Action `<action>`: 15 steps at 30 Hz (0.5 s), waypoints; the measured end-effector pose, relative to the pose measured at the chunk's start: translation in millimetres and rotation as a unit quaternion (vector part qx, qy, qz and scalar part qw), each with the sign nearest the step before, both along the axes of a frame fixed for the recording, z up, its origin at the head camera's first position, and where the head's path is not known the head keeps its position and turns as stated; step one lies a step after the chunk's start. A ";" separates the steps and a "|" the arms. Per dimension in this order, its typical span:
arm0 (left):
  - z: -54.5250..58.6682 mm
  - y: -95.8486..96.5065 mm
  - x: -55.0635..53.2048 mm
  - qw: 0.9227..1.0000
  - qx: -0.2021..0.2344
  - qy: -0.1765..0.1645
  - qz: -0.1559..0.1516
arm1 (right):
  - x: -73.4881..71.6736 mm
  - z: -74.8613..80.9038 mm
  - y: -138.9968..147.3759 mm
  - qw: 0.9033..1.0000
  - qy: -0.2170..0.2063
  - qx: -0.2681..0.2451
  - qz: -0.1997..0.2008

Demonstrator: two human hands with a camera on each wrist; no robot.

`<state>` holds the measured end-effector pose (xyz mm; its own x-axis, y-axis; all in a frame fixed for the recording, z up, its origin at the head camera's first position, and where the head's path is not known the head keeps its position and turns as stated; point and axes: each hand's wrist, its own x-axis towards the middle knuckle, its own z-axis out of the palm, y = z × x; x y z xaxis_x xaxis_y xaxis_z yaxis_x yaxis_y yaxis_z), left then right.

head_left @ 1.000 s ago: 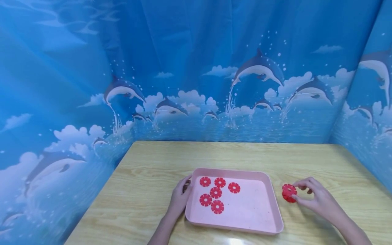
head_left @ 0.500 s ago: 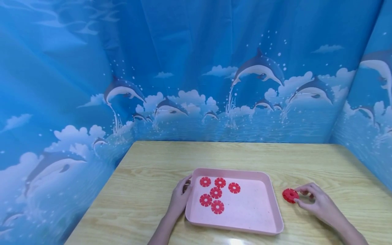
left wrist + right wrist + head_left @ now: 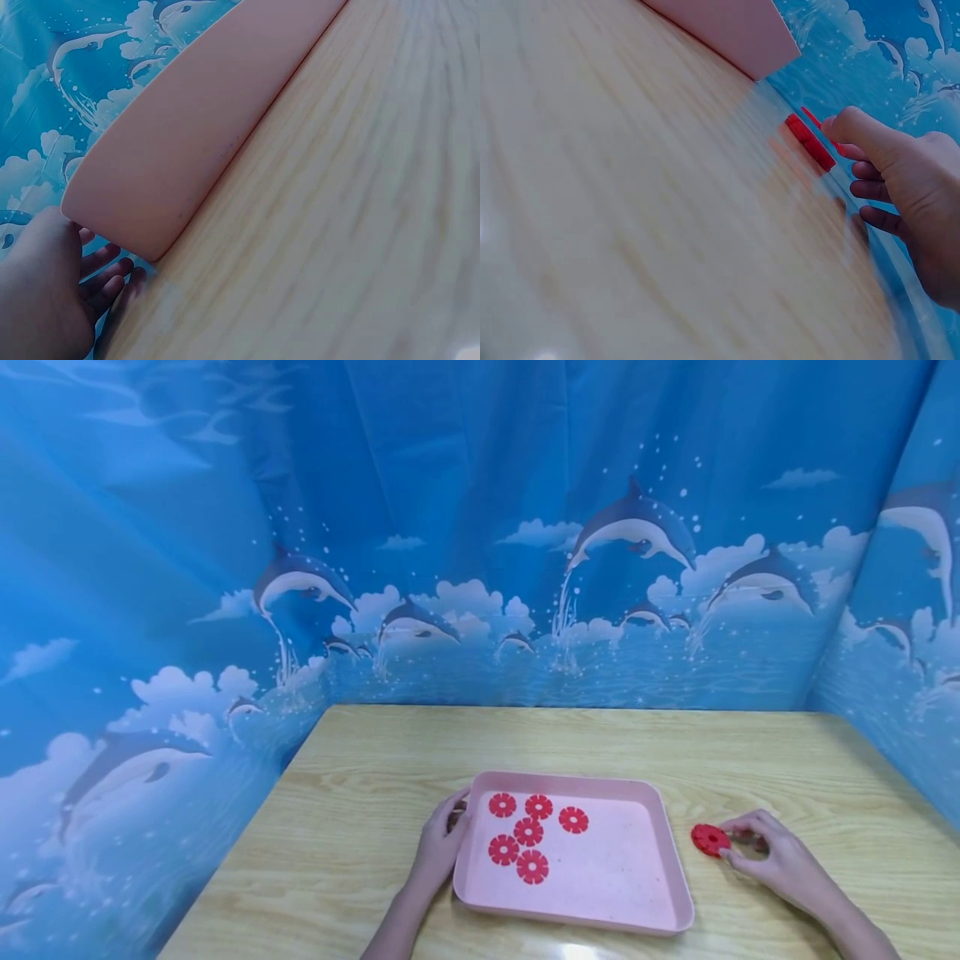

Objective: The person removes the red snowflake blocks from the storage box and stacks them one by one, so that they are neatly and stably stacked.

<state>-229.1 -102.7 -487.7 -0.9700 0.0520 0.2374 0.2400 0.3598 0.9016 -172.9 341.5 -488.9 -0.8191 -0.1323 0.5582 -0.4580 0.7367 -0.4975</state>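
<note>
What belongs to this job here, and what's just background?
Likely job:
pink tray, beside the left hand
six red discs inside it
red disc pinched by the right hand
thicker red piece underneath

Likely surroundings:
wooden table
dolphin backdrop

The tray (image 3: 611, 870) at lower centre is pink, seemingly salmon in the dim left-wrist view; the discs (image 3: 532, 876) are red. The surface (image 3: 375, 760) has pale tan wood grain; the blue backdrop (image 3: 465, 460) above bears white clouds (image 3: 471, 597) and white-bellied, grey-blue dolphins (image 3: 641, 512).
</note>
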 end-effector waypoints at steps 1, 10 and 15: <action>0.2 0.0 0.2 1.000 0.001 0.001 0.000 | -0.1 -0.3 0.1 1.000 -0.002 -0.001 0.001; 0.6 0.5 0.4 1.000 0.005 0.000 -0.002 | -1.5 -1.4 0.6 1.000 -0.012 -0.009 0.004; -0.5 0.3 -0.5 1.000 0.003 0.001 -0.002 | -2.9 -2.1 1.2 1.000 -0.022 -0.017 0.006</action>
